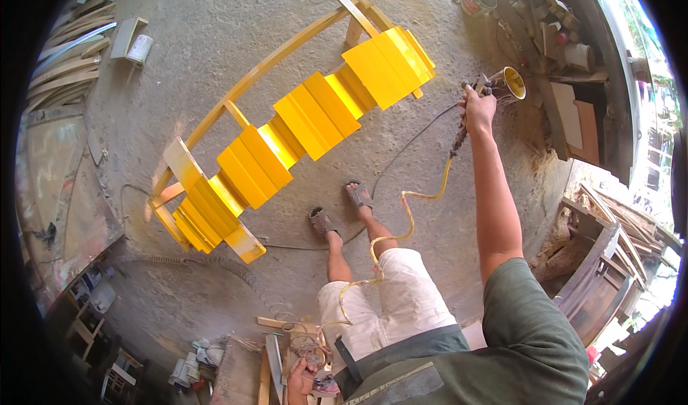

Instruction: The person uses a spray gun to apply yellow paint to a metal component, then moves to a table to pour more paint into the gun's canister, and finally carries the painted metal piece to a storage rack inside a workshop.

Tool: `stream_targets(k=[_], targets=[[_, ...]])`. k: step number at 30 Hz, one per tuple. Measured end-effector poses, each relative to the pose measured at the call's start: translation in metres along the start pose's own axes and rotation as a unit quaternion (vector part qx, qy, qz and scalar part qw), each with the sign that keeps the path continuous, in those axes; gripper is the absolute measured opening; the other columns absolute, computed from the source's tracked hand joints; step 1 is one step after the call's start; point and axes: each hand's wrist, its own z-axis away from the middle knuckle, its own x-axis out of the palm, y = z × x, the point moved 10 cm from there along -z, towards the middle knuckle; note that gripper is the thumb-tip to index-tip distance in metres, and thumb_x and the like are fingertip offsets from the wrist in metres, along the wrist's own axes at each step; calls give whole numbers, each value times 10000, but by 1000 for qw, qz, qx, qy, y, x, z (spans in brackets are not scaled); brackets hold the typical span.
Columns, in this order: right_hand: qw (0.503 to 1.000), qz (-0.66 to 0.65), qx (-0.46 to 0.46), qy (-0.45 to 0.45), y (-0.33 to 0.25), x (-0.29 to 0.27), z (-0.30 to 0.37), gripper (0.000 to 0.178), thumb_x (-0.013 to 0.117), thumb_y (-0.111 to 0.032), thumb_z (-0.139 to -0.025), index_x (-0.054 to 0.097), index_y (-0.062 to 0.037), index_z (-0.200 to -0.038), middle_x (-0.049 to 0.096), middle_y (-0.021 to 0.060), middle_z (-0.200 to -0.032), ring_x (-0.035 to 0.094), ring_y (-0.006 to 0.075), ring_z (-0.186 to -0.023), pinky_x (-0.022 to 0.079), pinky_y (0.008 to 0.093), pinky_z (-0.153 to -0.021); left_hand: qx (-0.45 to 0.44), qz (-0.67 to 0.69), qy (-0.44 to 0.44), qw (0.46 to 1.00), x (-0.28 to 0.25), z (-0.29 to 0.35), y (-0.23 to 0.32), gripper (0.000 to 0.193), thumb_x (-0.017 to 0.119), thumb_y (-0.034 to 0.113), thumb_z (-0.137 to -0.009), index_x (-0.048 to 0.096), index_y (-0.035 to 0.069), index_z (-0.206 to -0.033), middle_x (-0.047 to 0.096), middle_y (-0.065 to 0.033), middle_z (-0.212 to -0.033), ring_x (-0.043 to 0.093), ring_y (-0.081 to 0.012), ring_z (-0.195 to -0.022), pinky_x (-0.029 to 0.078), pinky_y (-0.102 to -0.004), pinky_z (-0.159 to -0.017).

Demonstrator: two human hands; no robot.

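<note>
My right hand [480,108], arm stretched out to the right, is closed around a paint spray gun [459,141]. The gun's cup [514,83] shows yellow paint inside its rim. A yellow hose [410,222] winds from the gun's lower end back toward my waist. Low in the picture, my left hand [301,378] is closed on looped hose beside my hip; its fingers are partly hard to make out. To the left of the gun, a stepped, glossy yellow wooden piece [315,115] lies slantwise on a wooden frame [269,65], touched by neither hand.
A dark cable [423,129] crosses the concrete floor [236,18] near my feet. A coiled hose [244,272] lies at lower left. Stacked wood strips [72,68] and a white bucket [140,49] stand left; a cluttered wooden shelf [580,79] and a paint can [478,1] stand right.
</note>
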Motion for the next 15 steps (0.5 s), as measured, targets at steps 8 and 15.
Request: stream_targets(k=[8,15], targets=[[995,-78,-66,-19,-50,29,-7,264,683,-191,-890,599,43,-978,640,108,-751,594,163,-520,423,294,-385,6,14,-27,1000,7,-2,-1,219,553,176,-981,587,7,-1116,605,-81,-730,610,-229,-732,472,-494,-965],[997,38,-73,3,-34,8,-9,297,694,-237,-885,615,47,-920,630,102,-698,607,167,-537,445,322,-410,3,2,-19,1000,13,-6,-3,213,560,177,-977,602,5,-1097,600,-76,-729,606,-222,-737,475,-485,-965]])
